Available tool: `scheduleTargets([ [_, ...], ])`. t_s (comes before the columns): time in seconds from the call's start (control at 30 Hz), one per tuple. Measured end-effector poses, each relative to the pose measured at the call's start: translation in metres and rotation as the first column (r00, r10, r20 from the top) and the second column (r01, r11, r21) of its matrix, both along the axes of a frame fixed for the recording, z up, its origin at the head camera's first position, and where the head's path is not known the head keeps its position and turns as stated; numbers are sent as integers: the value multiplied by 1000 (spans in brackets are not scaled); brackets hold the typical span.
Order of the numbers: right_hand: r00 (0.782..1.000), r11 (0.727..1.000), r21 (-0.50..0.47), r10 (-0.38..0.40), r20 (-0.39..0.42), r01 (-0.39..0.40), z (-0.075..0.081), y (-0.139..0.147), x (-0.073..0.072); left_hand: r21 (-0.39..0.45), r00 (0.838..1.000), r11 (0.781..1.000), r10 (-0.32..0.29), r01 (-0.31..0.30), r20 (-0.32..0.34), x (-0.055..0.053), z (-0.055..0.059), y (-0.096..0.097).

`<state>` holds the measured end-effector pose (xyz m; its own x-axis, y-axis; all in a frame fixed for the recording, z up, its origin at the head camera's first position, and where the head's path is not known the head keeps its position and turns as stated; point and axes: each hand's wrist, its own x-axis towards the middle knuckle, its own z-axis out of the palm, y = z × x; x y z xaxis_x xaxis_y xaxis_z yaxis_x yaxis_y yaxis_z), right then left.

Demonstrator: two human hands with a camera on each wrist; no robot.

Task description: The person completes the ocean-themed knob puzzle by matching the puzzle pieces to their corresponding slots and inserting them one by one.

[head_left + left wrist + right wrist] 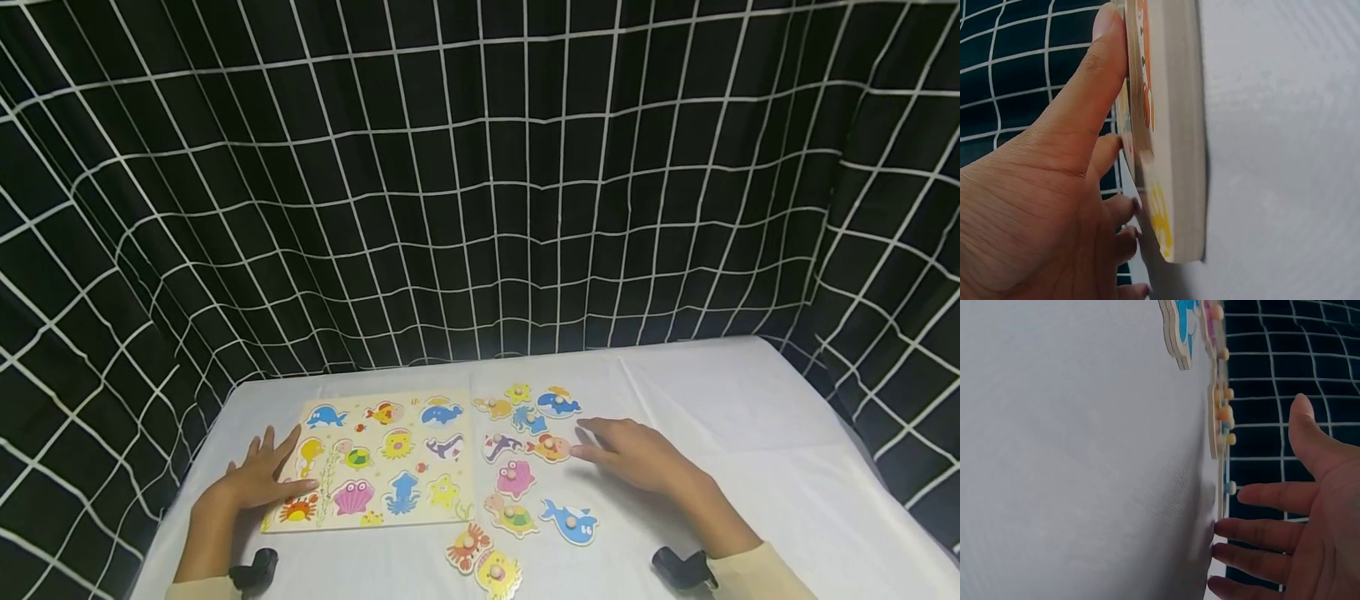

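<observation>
A flat wooden puzzle board [410, 464] printed with sea animals lies on the left of the table. My left hand [251, 479] rests at its left edge with fingers spread, the thumb reaching over the printed crab; the left wrist view shows the thumb [1082, 94] along the board's side. To the board's right lie several loose knobbed pieces. My right hand [633, 454] hovers at their right side, fingers extended, holding nothing. Its fingertips are close to the red-and-yellow fish piece [551, 450] and the blue whale piece [558, 406]. In the right wrist view, small knobs [1225, 414] stand beyond the fingers.
Nearer me are a turtle piece [516, 518], a blue dolphin piece [577, 530], a crab piece [459, 550] and a yellow octopus piece [506, 583]. A pink shell piece [522, 479] lies mid-group. White cloth [750, 433] covers the table; a black gridded curtain [510, 208] hangs behind.
</observation>
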<state>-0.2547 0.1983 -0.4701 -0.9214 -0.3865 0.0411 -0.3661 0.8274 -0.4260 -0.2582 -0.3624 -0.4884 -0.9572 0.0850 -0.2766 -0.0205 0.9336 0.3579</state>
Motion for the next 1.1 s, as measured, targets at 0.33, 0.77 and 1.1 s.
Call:
scheduleTargets([
  [0.33,997,997,-43,69,39,-67,0,3,3,64,999,998,-5,8,-37,-2,-19,-16],
  [0.77,978,972,-133,203,56,-195,5,1,-2,57,997,998,-3,8,-82,-8,-24,-18],
  [1.1,908,931,-188,351,229,-313,12,-14,15,69,996,998,2,4,-91,-12,-34,-21],
])
